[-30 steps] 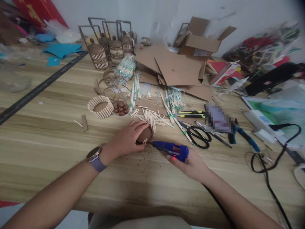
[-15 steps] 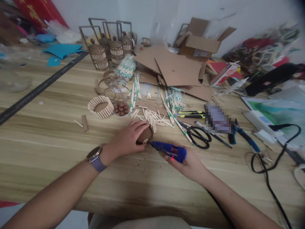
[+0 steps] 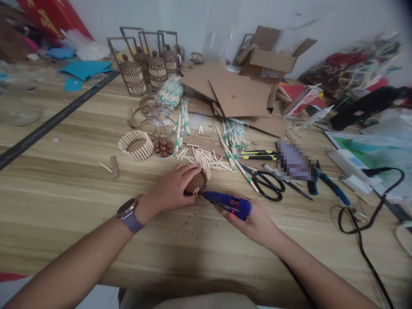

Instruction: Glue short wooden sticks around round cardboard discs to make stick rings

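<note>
A pale wall rises behind a wood-grain counter (image 3: 80,253) crowded with craft supplies. Close to the counter's near edge, roughly mid-width, is a round brown piece (image 3: 195,183) with a darker, bumpy rim and a couple of short light pegs at its near side. The left hand (image 3: 170,184) curves around it, fingers over the far side and thumb at the near side. The right hand (image 3: 257,223) is wrapped around a blue glue gun (image 3: 227,202), whose nozzle points at the rim beside the left thumb; whether it touches I cannot tell.

The piece looks like cardboard, so I would judge it light, fairly stiff and not slippery, with the rim and pegs its delicate parts. The best hold is probably across the outer edge, with fingertips clear of the hot nozzle.

Just beyond lies a loose heap of short sticks (image 3: 210,162). To its left are a dish of brown balls (image 3: 164,148) and a ring of upright sticks (image 3: 146,150); to the right, black-handled scissors (image 3: 270,185). Farther back are cardboard sheets (image 3: 243,94) and lidded containers (image 3: 157,72) with tall handles.
</note>
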`<state>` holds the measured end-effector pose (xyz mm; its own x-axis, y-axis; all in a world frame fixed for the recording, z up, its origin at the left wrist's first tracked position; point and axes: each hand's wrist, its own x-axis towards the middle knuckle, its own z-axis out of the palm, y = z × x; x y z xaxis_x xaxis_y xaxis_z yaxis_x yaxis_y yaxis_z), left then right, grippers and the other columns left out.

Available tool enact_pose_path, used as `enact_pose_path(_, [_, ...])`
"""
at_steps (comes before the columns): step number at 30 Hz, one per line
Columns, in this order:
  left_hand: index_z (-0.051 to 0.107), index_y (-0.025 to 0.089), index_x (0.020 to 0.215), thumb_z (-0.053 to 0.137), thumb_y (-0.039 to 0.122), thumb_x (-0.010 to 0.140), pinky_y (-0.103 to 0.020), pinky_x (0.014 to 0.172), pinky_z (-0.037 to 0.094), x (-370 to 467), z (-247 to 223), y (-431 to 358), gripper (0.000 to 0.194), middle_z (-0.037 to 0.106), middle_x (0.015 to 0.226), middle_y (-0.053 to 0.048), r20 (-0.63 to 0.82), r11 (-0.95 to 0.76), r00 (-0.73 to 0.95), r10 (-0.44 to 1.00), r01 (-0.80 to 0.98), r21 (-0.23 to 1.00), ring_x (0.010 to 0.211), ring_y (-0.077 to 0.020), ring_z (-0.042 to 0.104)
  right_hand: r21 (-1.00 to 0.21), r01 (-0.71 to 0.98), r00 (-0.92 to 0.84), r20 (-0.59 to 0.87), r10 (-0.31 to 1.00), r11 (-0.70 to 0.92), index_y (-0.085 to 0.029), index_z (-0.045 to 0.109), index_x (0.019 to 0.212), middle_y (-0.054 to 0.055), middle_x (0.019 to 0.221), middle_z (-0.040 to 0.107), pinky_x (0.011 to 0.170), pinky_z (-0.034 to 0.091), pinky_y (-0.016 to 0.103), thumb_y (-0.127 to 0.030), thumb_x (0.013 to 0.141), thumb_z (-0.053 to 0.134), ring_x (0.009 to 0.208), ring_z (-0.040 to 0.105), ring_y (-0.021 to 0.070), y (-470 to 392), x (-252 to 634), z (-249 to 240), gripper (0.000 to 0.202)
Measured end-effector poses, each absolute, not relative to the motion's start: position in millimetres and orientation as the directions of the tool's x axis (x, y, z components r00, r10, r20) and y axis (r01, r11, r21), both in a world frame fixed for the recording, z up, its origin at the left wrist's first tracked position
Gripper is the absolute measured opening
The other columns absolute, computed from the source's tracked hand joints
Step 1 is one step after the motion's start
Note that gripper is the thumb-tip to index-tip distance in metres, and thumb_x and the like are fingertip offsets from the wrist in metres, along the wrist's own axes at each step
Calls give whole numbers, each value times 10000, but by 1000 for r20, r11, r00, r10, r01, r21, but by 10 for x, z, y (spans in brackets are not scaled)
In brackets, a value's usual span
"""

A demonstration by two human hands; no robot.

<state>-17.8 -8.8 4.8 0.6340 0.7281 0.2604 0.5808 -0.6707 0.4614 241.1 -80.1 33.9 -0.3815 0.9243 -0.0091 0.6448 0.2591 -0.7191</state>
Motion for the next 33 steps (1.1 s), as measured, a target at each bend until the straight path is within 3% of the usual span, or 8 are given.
enact_pose_path(11, [477, 155, 1429, 718, 247, 758, -553, 1155, 416, -176, 40, -79, 719, 536, 1481, -162, 257, -667, 633, 730, 578, 469, 1369, -342, 480, -710, 625, -396, 69, 916, 324, -195, 646, 840, 49, 778, 688, 621, 483, 277, -332, 900, 557, 696, 657, 196, -812, 2395, 338, 174])
enact_pose_path(18, [477, 161, 1426, 722, 251, 762, -559, 1154, 414, -169, 62, -82, 713, 536, 1475, -166, 253, -664, 635, 730, 570, 483, 1375, -345, 472, -701, 647, -386, 39, 922, 301, -207, 628, 845, 57, 800, 690, 660, 512, 301, -354, 907, 559, 735, 665, 212, -816, 2388, 343, 174])
enact_pose_path(23, [459, 175, 1438, 708, 251, 768, -573, 1155, 411, -175, 69, -81, 718, 529, 1486, -158, 244, -656, 634, 734, 569, 497, 1377, -344, 473, -732, 647, -234, 75, 969, 213, -219, 603, 787, 54, 739, 673, 628, 513, 324, -423, 894, 579, 687, 633, 219, -802, 2411, 385, 231])
enact_pose_path(26, [456, 175, 1440, 716, 256, 766, -556, 1163, 409, -178, 64, -79, 727, 527, 1488, -153, 239, -654, 633, 736, 574, 493, 1381, -339, 471, -828, 558, -193, -62, 979, 58, -206, 638, 840, 54, 771, 694, 606, 512, 308, -492, 863, 638, 675, 627, 201, -766, 2487, 455, 287])
enact_pose_path(29, [460, 177, 1439, 722, 235, 754, -535, 1168, 412, -177, 58, -76, 736, 532, 1483, -146, 244, -652, 628, 739, 574, 495, 1378, -332, 477, -894, 424, -337, -303, 892, -144, -193, 630, 851, 46, 759, 694, 526, 467, 261, -583, 813, 701, 615, 587, 156, -737, 2567, 540, 398])
enact_pose_path(33, [455, 151, 1442, 720, 233, 756, -543, 1172, 406, -179, 54, -72, 740, 526, 1489, -161, 239, -651, 630, 739, 577, 493, 1383, -339, 470, -878, 326, -459, -471, 753, -351, -190, 587, 935, 20, 760, 676, 507, 463, 235, -638, 748, 762, 591, 561, 123, -740, 2595, 591, 516])
